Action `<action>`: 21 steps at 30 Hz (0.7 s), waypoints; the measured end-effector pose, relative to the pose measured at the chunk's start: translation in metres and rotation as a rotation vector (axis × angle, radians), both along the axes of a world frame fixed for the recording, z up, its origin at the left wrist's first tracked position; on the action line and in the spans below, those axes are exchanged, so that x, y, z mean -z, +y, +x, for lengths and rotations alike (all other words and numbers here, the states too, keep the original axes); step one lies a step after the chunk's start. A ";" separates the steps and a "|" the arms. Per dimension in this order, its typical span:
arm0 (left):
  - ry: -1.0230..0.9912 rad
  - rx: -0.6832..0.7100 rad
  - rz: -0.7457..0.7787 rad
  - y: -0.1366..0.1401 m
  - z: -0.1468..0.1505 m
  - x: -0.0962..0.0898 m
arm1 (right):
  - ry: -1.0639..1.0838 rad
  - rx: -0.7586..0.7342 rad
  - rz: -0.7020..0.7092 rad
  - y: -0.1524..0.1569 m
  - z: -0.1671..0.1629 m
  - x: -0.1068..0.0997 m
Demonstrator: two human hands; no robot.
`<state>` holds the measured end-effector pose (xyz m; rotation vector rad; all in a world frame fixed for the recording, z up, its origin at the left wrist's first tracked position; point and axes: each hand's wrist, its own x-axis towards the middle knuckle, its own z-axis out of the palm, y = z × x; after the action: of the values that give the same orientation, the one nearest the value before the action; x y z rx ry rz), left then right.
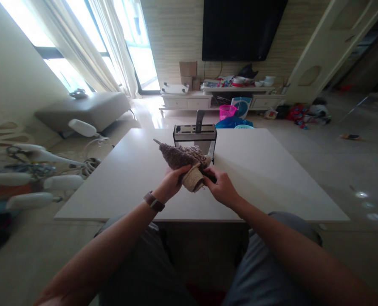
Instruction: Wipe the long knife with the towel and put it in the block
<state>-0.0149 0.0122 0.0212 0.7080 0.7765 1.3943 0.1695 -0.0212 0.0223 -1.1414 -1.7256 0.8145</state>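
Above the white table, my left hand is closed around a bunched brown-grey cloth, whose beige folded end hangs toward me. A narrow metal tip, looking like a knife blade, pokes out of the cloth at the upper left. My right hand is closed at the cloth's right side, on a dark piece that looks like the knife's handle; the fingers partly hide it. Just beyond the cloth stands a knife block with one dark-handled knife upright in it.
Past the table's far edge are a pink basket and a blue object. A low white cabinet holds bowls and boxes. White lamp-like pieces crowd the left side, and a grey bench stands by the window.
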 end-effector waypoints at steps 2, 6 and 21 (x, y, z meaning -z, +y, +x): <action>0.010 -0.027 0.005 0.000 0.001 -0.001 | -0.024 -0.004 0.013 0.000 0.001 -0.001; 0.030 -0.078 0.030 0.002 0.002 -0.004 | -0.023 -0.028 0.004 0.001 0.003 -0.005; 0.024 -0.315 0.161 0.034 -0.050 -0.027 | -0.096 -0.021 -0.055 -0.003 0.012 -0.013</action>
<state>-0.0652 0.0458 0.0484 0.7501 0.8265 1.7509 0.1813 -0.0241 0.0356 -1.2186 -1.8063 0.8358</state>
